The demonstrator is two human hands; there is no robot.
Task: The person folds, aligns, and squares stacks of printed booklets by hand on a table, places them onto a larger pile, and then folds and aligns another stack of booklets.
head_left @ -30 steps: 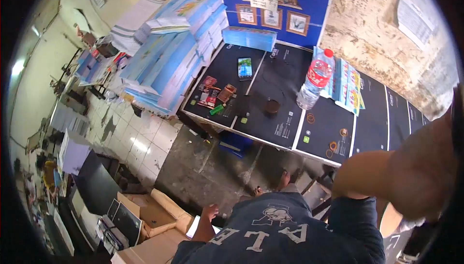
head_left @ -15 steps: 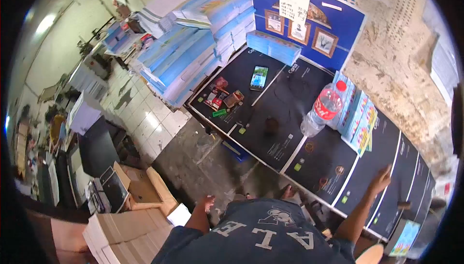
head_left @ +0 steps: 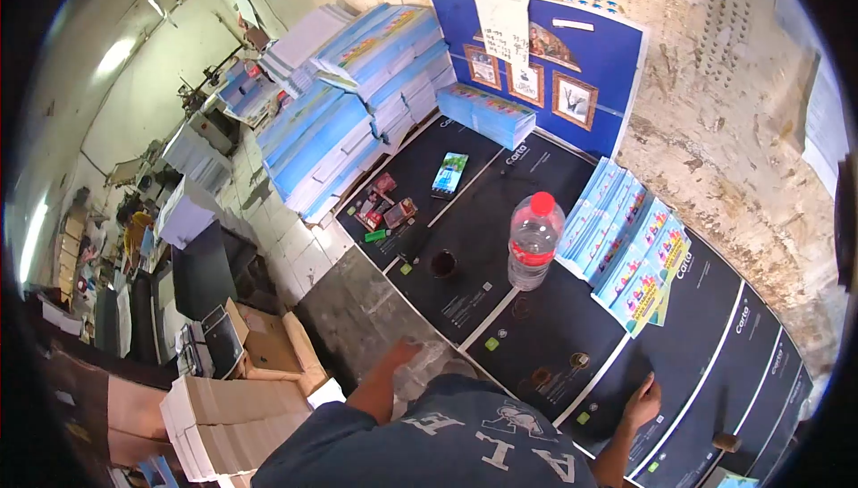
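My right hand (head_left: 642, 402) hovers over or rests on the black tabletop (head_left: 572, 332); I cannot tell which. Its fingers are loosely stretched out and nothing shows in them. Nearest to it lie small colourful booklets (head_left: 639, 260), fanned in rows along the wall side. A clear plastic bottle (head_left: 534, 242) with a red cap stands upright beside those booklets. My left hand (head_left: 407, 351) hangs off the table's near edge, beside my body, over the floor. Its fingers are blurred.
A phone (head_left: 449, 173), small red packs (head_left: 399, 213), a green lighter (head_left: 375, 235) and a dark cup (head_left: 442, 263) sit on the table's left part. Tall book stacks (head_left: 322, 153) rise beyond. A blue board (head_left: 581, 50) leans on the wall. Cardboard stacks (head_left: 228, 416) stand left.
My view has swung, so the table and bottle appear shifted left. My right hand appears lower and nearer my body. My left hand is more blurred now.
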